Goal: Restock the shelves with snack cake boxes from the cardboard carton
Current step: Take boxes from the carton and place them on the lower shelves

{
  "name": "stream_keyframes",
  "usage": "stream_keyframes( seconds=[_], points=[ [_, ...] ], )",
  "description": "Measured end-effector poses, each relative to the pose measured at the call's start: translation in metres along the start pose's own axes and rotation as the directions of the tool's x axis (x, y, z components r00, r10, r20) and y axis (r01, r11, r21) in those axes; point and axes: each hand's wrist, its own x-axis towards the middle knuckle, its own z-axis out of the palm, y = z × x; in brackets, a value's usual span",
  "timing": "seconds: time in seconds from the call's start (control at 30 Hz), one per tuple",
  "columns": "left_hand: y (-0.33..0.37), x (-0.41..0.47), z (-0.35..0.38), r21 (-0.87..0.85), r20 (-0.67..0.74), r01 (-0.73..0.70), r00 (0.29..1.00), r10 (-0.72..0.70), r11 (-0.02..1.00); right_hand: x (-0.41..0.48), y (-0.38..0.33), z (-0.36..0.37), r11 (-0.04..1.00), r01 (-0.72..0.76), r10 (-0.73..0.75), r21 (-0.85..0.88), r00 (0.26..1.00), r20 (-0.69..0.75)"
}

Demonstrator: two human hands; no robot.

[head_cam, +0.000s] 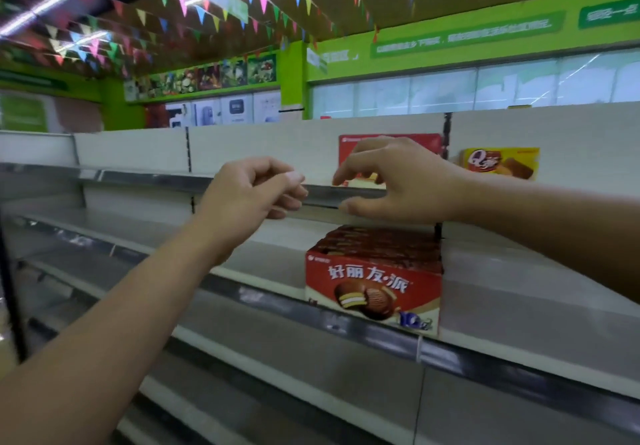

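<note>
A red snack cake box [374, 285] with a chocolate pie picture stands at the front of the second shelf [519, 306], with more red boxes in a row behind it. Another red box [408, 143] stands upright on the top shelf [156, 178], partly hidden behind my right hand [398, 181]. That hand hovers in front of it with fingers spread, holding nothing. My left hand [252, 195] hangs to the left at the top shelf's edge, fingers loosely curled and empty. The cardboard carton is out of view.
A yellow snack box [500, 163] stands on the top shelf to the right of the red one. The white shelves stretch bare to the left and below. Behind are green walls, coloured bunting and boxed appliances on a far wall.
</note>
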Motion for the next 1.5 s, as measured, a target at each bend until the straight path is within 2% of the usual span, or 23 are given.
stream_keyframes(
  seconds=[0.17,0.33,0.6,0.83,1.0,1.13,1.27,1.4,1.5],
  points=[
    [-0.062,-0.063,-0.051,0.003,-0.049,0.18,0.982,-0.18,0.984,0.007,-0.06,0.046,0.994,0.029,-0.04,0.11,0.994,0.097],
    [-0.118,-0.133,-0.095,0.035,-0.068,0.349,0.936,-0.346,0.936,0.016,-0.122,0.123,0.977,0.085,-0.132,0.196,0.961,0.241],
    [-0.193,-0.236,-0.168,0.212,-0.139,0.514,0.857,-0.495,0.831,0.022,-0.238,0.241,0.906,0.142,-0.327,0.398,0.831,0.45],
    [-0.25,-0.334,-0.199,0.355,-0.165,0.662,0.74,-0.652,0.661,0.01,-0.331,0.338,0.845,0.156,-0.457,0.511,0.707,0.54],
    [-0.285,-0.398,-0.197,0.378,-0.222,0.774,0.608,-0.763,0.507,-0.014,-0.379,0.414,0.802,0.115,-0.535,0.586,0.575,0.619],
    [-0.311,-0.434,-0.185,0.323,-0.28,0.878,0.444,-0.851,0.352,-0.034,-0.404,0.472,0.775,-0.015,-0.559,0.632,0.452,0.695],
    [-0.343,-0.47,-0.171,0.252,-0.343,0.938,0.317,-0.884,0.239,-0.059,-0.418,0.533,0.74,-0.13,-0.592,0.66,0.341,0.73],
    [-0.38,-0.511,-0.151,0.153,-0.403,0.987,0.111,-0.908,0.053,-0.09,-0.423,0.593,0.761,-0.322,-0.545,0.563,0.154,0.824],
    [-0.409,-0.545,-0.14,0.043,-0.429,0.996,-0.053,-0.902,-0.078,-0.11,-0.429,0.631,0.741,-0.514,-0.474,0.431,0.054,0.879]
  ],
)
